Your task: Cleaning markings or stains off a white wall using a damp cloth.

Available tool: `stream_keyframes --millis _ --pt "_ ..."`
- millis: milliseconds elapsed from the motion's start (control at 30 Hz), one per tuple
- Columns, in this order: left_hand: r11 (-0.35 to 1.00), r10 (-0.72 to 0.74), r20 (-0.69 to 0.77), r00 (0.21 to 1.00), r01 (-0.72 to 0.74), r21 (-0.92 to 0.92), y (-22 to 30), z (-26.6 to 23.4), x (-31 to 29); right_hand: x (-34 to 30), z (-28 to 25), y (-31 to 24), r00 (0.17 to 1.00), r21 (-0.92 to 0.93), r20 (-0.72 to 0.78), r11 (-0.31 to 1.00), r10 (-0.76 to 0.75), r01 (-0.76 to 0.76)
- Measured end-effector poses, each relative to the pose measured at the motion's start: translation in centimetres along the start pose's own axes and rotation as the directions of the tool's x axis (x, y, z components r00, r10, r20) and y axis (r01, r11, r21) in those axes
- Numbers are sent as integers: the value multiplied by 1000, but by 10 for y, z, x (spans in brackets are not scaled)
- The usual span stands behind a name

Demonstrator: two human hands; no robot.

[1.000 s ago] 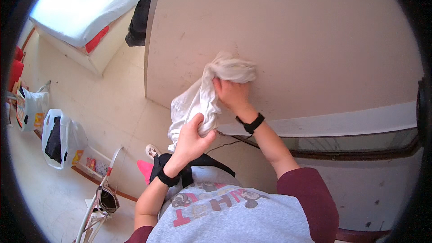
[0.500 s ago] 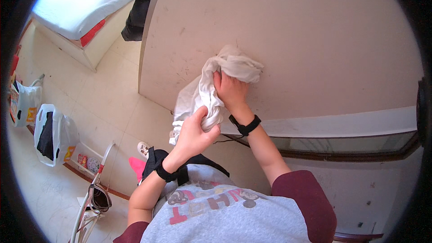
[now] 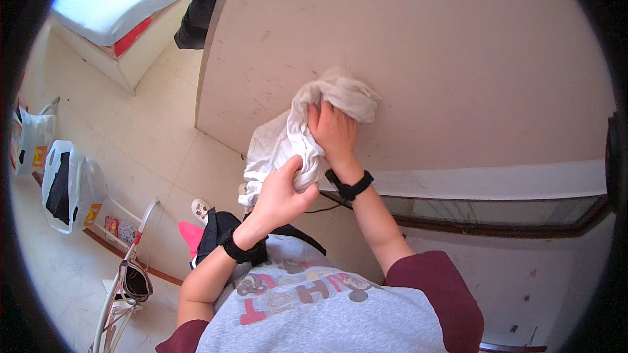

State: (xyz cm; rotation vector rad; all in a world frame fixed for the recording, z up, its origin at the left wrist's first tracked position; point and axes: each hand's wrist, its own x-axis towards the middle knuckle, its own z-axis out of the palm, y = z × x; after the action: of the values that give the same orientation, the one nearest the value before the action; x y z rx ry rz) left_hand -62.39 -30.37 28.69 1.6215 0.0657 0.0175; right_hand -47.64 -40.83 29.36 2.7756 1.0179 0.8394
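Observation:
A bunched white cloth (image 3: 268, 150) hangs between my hands in front of a pale, scuffed panel (image 3: 432, 59). My right hand (image 3: 335, 132) grips its upper part and presses the bundle against the panel; some of those fingers are hidden in the folds. Lower down and to the left, my left hand (image 3: 286, 191) is closed round the gathered lower end of the same cloth, thumb on top. Dark scuff marks show on the panel to the left of the bundle. Both wrists wear black bands.
At far left stands a bed (image 3: 124, 0) with a pale sheet. White plastic bags (image 3: 88, 186) hang along the left wall, near a white metal rack (image 3: 140, 229) holding sunglasses. A black item (image 3: 203, 10) hangs beside the panel's left edge. A brown-framed window (image 3: 484, 219) is at right.
The whole view has shifted slightly. Both hands keep their hold on the white cloth, and the bundle stays at nearly the same spot on the panel.

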Motion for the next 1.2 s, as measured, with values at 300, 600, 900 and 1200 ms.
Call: stream_keyframes --millis 300,600,900,1200 --pt "988 -20 -63 998 11 -152 9 -1 1 -2 7 -2 976 66 105 978 191 -199" --pt "980 -1 -88 996 -16 -197 2 0 5 27 -6 -15 996 49 -5 995 92 -92" --pt "986 -3 -52 999 -5 -167 2 3 4 -15 22 2 991 7 2 991 134 -134" --pt "972 73 -146 986 -104 -211 6 -7 9 25 8 -19 994 -4 -80 997 73 -73"
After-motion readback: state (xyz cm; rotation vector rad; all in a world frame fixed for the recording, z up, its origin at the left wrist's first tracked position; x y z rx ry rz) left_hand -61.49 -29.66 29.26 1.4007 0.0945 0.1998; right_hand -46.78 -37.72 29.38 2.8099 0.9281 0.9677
